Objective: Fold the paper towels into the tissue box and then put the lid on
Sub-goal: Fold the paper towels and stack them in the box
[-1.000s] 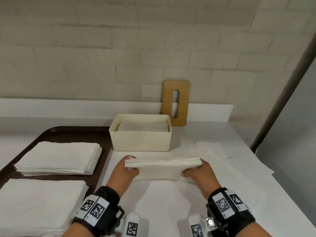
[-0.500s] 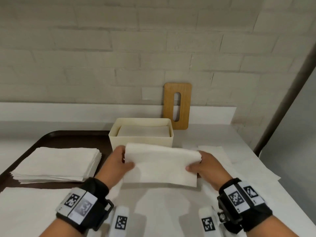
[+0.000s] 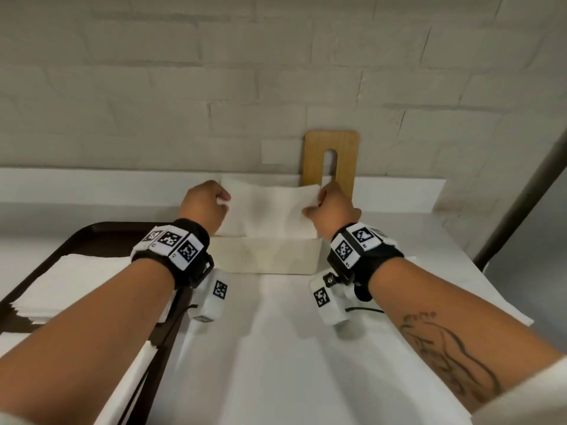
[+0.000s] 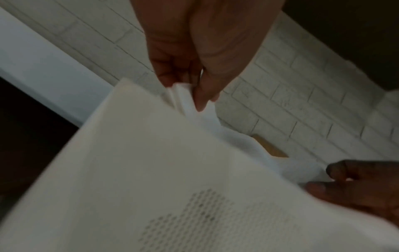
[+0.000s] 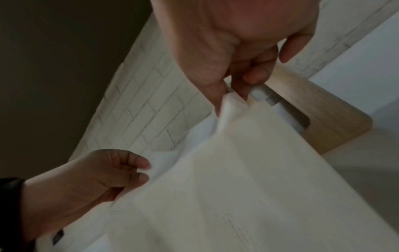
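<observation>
A folded white paper towel [image 3: 270, 210] hangs upright over the open cream tissue box [image 3: 267, 254], its lower edge dipping behind the box's front wall. My left hand [image 3: 211, 204] pinches its upper left corner and my right hand [image 3: 329, 204] pinches its upper right corner. The left wrist view shows the left hand [image 4: 194, 88] with thumb and fingers closed on the paper towel [image 4: 172, 170]. In the right wrist view the right hand [image 5: 233, 92] pinches the paper towel [image 5: 237, 170]. The wooden lid [image 3: 333, 154], with its slot, leans upright against the brick wall behind the box.
A dark tray [image 3: 76, 240] at the left carries stacks of white paper towels [image 3: 70, 283]. Loose flat sheets [image 3: 291, 348] cover the white table in front of the box. A dark pole [image 3: 521, 194] slants along the right side.
Both hands lifted the folded towel off the table and carried it forward and up, from in front of the box to over its opening. The head view also came closer.
</observation>
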Motion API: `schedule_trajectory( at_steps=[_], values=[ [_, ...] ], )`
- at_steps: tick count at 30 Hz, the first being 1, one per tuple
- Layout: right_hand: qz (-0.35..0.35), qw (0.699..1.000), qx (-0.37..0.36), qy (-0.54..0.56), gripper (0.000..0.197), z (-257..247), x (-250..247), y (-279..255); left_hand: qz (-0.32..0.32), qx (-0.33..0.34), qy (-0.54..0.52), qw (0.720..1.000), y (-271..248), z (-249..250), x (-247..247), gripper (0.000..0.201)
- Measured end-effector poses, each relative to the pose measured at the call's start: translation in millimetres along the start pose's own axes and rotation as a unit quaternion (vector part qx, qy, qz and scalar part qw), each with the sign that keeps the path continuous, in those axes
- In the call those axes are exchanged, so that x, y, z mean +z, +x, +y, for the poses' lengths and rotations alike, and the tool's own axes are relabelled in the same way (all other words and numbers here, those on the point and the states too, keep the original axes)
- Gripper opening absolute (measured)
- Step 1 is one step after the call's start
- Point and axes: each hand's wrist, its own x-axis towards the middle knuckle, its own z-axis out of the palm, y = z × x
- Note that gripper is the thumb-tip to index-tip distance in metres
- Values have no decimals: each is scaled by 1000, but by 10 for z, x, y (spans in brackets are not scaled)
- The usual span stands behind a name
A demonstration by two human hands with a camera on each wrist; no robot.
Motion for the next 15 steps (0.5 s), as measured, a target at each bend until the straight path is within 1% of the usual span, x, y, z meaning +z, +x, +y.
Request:
schedule_trajectory(
  at_steps=[1, 4, 6, 9, 11, 13, 15],
  values=[
    [-19, 999, 4, -27, 27, 25, 54, 15, -24, -4, 18, 1000, 1, -44, 47, 22],
    [-57, 990, -28, -125, 22, 71, 156, 40, -90, -15, 69, 993, 15, -125, 127, 36],
    [-65, 980, -59, -181, 19, 68, 189, 45, -112, -16, 114, 987, 29, -154, 154, 41],
    [-83, 957, -79, -266, 15, 8, 205, 62, -149, -22, 172, 973, 70, -180, 206, 43],
    [-94, 945, -87, -302, 23, -36, 185, 62, -189, -15, 225, 956, 109, -161, 221, 45],
    [-101, 939, -92, -315, 35, -62, 184, 63, -231, -8, 277, 932, 143, -127, 222, 46],
    [-84, 929, -108, -345, 44, -100, 185, 42, -238, 14, 341, 909, 145, -83, 203, 46]
  ],
)
